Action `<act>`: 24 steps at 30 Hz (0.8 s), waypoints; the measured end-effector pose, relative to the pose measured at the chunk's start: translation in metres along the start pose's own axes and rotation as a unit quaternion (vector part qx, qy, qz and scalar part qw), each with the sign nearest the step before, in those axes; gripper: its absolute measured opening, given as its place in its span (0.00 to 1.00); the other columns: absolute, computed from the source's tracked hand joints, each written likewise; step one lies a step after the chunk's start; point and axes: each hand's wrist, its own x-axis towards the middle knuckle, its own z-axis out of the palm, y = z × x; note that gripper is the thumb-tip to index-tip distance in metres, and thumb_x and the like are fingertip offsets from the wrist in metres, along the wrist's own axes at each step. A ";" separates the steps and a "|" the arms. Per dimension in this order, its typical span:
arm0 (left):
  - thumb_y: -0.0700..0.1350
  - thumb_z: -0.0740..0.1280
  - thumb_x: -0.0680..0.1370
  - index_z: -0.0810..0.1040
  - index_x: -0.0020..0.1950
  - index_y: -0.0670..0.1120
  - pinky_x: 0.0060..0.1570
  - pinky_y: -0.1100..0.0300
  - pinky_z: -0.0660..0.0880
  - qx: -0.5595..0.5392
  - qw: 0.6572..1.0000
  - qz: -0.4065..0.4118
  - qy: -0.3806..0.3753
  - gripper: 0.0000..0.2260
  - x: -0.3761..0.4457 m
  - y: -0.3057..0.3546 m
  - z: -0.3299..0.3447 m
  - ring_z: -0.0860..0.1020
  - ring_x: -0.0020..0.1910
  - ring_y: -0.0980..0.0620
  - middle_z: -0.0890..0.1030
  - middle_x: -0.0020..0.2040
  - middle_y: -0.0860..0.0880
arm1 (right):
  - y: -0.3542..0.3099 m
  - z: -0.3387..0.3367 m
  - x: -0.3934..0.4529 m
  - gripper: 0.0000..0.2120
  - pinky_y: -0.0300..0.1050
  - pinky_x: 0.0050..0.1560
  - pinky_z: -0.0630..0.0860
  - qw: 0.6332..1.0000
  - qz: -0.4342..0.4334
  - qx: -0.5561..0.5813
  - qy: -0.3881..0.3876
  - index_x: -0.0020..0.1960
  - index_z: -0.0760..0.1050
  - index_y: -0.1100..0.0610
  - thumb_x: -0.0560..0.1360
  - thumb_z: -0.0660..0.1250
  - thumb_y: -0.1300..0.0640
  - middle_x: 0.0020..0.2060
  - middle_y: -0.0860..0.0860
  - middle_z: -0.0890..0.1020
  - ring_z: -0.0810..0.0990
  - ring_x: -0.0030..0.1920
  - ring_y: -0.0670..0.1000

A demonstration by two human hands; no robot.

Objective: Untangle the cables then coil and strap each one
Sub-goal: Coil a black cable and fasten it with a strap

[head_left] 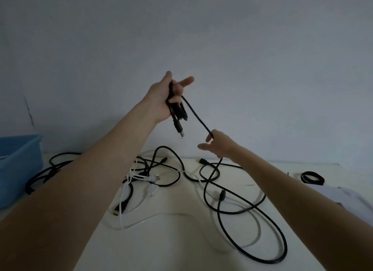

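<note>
My left hand [161, 99] is raised above the table and grips a bundle of black cable loops [177, 111], with a plug end hanging below the palm. From that bundle a black cable [198, 117] runs down and right to my right hand [218, 144], which pinches it between thumb and forefinger. Below my right hand the same cable drops to the table and sweeps in wide loops [252, 242]. A tangle of black and white cables [145, 176] lies on the table under my hands.
A blue plastic bin [18, 163] stands at the table's left edge. A small coiled black cable [312, 178] lies at the right, next to white sheets [347, 196]. The white table [171, 250] ends at a plain wall behind.
</note>
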 end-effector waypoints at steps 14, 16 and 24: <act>0.48 0.51 0.84 0.73 0.49 0.39 0.34 0.57 0.80 0.236 0.970 -0.050 0.028 0.17 -0.015 -0.028 -0.017 0.83 0.35 0.48 0.82 0.46 0.43 | -0.075 -0.035 -0.016 0.21 0.32 0.36 0.70 0.951 -0.273 -0.140 0.035 0.26 0.73 0.56 0.77 0.64 0.51 0.30 0.47 0.82 0.73 0.26 0.40; 0.48 0.53 0.84 0.69 0.53 0.38 0.28 0.62 0.78 0.222 0.972 -0.082 0.006 0.14 -0.016 -0.030 -0.014 0.83 0.32 0.46 0.83 0.42 0.41 | -0.079 -0.044 -0.015 0.23 0.36 0.30 0.64 0.971 -0.223 -0.069 0.059 0.26 0.68 0.58 0.79 0.59 0.53 0.23 0.49 0.73 0.68 0.25 0.44; 0.45 0.52 0.83 0.64 0.37 0.45 0.15 0.70 0.54 0.172 0.980 -0.093 -0.026 0.15 -0.001 -0.006 -0.029 0.59 0.14 0.61 0.72 0.23 0.50 | -0.062 -0.056 -0.014 0.14 0.36 0.28 0.64 0.977 -0.160 0.137 -0.012 0.36 0.74 0.59 0.76 0.66 0.51 0.23 0.46 0.67 0.64 0.26 0.45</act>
